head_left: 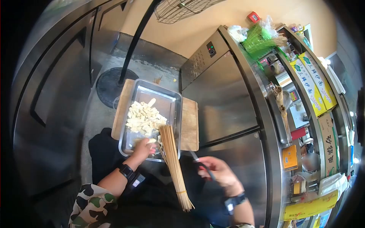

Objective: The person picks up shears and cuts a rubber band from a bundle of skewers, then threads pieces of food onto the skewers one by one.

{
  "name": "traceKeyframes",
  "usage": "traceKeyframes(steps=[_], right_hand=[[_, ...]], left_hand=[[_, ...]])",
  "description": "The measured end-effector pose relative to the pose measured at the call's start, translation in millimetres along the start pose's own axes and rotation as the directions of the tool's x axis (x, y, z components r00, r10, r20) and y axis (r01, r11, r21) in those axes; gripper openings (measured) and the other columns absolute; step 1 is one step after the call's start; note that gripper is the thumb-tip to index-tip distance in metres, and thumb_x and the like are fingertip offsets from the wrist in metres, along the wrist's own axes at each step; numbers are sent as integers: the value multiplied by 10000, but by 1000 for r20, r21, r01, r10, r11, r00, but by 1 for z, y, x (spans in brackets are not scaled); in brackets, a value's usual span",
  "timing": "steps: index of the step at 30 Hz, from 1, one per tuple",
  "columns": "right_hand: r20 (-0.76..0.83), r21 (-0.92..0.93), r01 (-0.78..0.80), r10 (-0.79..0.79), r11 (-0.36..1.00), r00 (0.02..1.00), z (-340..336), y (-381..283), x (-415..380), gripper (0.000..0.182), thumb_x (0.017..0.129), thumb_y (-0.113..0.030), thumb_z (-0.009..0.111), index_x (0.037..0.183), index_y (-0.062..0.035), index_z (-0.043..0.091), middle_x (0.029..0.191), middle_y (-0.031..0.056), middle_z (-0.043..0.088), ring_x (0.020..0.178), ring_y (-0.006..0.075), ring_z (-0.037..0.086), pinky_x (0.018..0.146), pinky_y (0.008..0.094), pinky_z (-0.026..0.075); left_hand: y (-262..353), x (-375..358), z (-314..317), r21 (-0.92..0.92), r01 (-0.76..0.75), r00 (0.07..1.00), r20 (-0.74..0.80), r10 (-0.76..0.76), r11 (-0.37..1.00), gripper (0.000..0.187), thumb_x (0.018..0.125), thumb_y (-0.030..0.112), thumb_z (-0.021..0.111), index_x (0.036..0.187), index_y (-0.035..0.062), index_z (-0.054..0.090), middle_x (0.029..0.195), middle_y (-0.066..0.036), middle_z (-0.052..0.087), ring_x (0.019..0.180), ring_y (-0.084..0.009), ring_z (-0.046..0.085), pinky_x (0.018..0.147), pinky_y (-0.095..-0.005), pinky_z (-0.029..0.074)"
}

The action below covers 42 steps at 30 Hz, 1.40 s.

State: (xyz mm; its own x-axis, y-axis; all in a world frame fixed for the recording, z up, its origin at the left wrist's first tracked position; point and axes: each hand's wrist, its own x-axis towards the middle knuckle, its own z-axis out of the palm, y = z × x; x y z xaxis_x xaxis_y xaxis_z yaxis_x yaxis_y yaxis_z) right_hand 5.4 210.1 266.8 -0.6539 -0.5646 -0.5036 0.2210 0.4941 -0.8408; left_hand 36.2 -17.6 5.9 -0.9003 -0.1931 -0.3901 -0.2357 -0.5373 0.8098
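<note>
In the lower centre of the frame, the left hand (142, 150) pinches 1 pale slice (151, 140) over the metal tray (161, 95). The other slices (144, 117) lie loose inside, left of centre, apparently cut already; no whole piece shows. Lower right of centre, the right hand (217, 169) curls around 1 black-handled tool (205, 170), probably a knife. The bundle of wooden skewers (173, 159) slants across the tray's lower edge, with no slice visibly threaded.
</note>
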Motion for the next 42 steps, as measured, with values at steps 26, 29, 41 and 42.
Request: traceKeyframes(steps=[26,29,41,42], right_hand=[[-56,136,68,-60,988,997,94,94,100,264,810,-114,683,1041,-35,584,672,-88,512,593,-5,434,550,151,354],[-44,108,56,-51,993,998,100,96,101,267,807,-121,689,1040,-39,586,666,-91,504,589,-4,425,544,153,348],[-74,-23,84,-85,996,994,108,90,102,286,804,-132,696,1047,-33,583,666,-91,483,604,-4,420,556,151,346],[-86,11,71,-69,997,994,107,88,102,284,804,-132,695,1045,-33,584,667,-91,482,606,-4,421,558,150,347]], left_hand=[[29,-44,-16,-432,-63,997,18,79,900,206,858,69,595,1047,13,536,982,-71,582,920,-163,578,804,-326,508],[32,-45,-16,-472,-75,997,-9,80,879,171,850,64,604,1008,35,546,957,-53,588,912,-151,579,787,-315,506],[29,-42,-15,-528,-136,990,-52,129,838,142,847,63,592,979,33,549,939,-50,586,843,-139,571,777,-303,513],[29,-43,-15,-526,-124,992,-49,116,841,151,847,60,590,989,29,550,939,-51,587,847,-138,572,773,-299,511]])
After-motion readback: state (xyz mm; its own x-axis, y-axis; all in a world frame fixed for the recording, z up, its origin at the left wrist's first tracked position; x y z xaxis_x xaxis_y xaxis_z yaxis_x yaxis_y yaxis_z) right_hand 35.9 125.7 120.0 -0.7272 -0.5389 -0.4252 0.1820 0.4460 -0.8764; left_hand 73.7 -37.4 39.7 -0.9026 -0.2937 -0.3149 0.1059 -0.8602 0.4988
